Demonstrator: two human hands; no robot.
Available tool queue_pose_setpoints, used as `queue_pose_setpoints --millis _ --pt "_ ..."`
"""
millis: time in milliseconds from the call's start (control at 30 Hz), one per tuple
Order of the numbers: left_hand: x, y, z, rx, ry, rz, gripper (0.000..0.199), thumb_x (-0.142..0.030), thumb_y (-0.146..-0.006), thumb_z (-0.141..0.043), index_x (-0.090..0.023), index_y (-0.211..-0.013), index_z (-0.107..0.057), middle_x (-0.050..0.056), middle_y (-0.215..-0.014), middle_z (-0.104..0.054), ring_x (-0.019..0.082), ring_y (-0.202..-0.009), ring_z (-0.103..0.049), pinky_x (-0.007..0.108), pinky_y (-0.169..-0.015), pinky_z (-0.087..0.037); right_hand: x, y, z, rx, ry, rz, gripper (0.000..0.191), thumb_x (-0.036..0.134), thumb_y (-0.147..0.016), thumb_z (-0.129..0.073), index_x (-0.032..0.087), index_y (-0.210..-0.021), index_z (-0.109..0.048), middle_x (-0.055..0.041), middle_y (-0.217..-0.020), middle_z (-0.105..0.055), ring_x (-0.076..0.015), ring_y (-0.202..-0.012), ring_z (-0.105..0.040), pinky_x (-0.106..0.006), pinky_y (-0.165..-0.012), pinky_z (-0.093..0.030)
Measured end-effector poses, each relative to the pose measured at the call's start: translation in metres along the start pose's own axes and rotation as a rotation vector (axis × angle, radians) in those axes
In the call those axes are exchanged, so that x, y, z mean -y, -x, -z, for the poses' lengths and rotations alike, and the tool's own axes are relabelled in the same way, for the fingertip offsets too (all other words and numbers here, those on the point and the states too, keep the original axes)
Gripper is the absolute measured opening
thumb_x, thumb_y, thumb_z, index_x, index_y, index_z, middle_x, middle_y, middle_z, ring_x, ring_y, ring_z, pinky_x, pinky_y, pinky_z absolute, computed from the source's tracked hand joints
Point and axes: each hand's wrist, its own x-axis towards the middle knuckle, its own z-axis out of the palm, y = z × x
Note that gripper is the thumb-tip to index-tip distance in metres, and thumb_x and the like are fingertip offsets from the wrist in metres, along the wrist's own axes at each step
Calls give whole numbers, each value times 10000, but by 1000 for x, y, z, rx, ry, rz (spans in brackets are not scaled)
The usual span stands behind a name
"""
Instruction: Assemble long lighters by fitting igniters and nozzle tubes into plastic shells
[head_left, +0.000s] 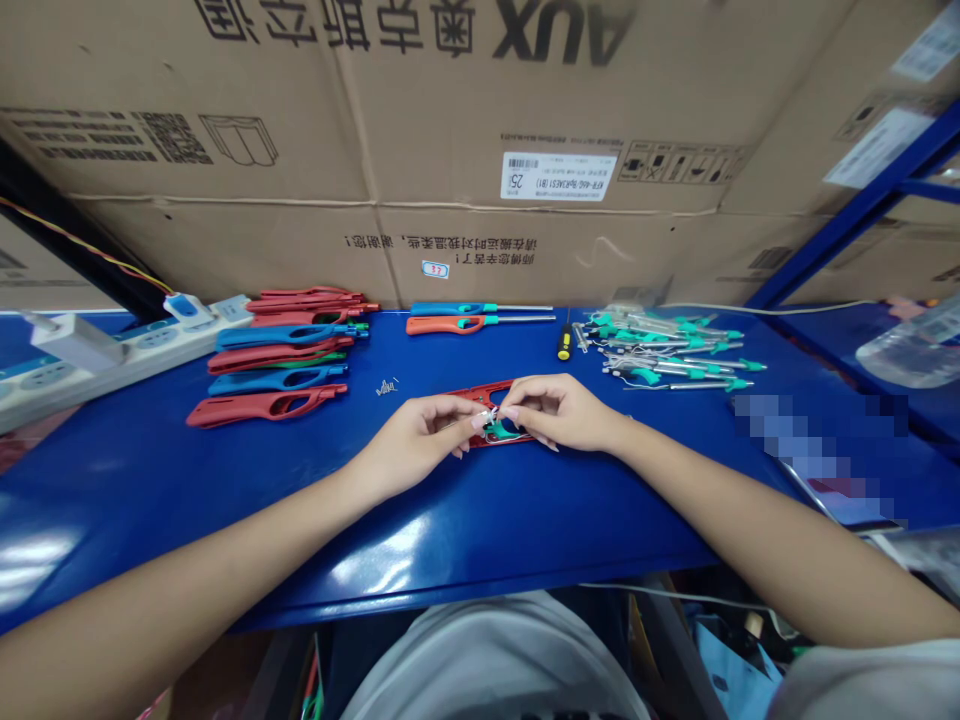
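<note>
Both of my hands meet over red lighter casing halves [469, 389] lying on the blue table. My left hand [420, 440] pinches a small whitish part [489, 417] with thin wires between thumb and forefinger. Touching it from the other side, my right hand [562, 412] has thumb and forefinger closed on what looks like a thin white wire, largely hidden by the fingertips. Beneath the fingers, a green lighter trigger [496, 431] with a wire sits in the nearer red half. My hands cover much of both casing halves.
Red and blue lighter casings [262, 405] are stacked at left, beside a power strip [142, 350]. Small screws [386, 387] lie nearby. Assembled lighters [450, 325], a screwdriver [565, 340] and green-ended lighter inserts [667, 350] line the back. A cardboard box [420, 130] stands behind.
</note>
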Motion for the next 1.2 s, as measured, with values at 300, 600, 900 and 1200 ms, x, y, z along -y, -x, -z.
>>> queue_pose_setpoints --millis 300,600,900,1200 --pt "1 0 0 13 -29 9 395 -497 -822 -719 -152 -1009 -767 53 -824 -741 127 -622 -563 255 -620 -463 1 0 0 7 24 4 311 458 -894 -675 146 -896 -668 12 -759 -603 -45 -443 -490 -196 -412 -403" --pt "0 1 -3 17 -5 6 337 -457 -839 -714 -159 -984 -779 53 -849 -758 125 -629 -566 239 -594 -421 3 0 -1 -6 88 46 242 391 -908 -655 150 -884 -677 -14 -814 -618 -67 -577 -501 -192 -491 -394" --pt "2 0 -4 -4 -16 -3 368 -482 -821 -725 -157 -987 -772 60 -852 -763 141 -641 -586 248 -592 -423 2 -1 0 -10 152 64 247 392 -905 -650 151 -881 -700 -37 -854 -661 -106 -677 -562 -234 -596 -447" --pt "1 2 -7 -45 -29 -7 322 -426 -823 -725 -150 -980 -780 43 -790 -741 135 -609 -552 249 -585 -417 2 -1 -1 -4 119 43 274 420 -906 -659 151 -891 -707 -10 -799 -629 -66 -531 -516 -214 -495 -424"
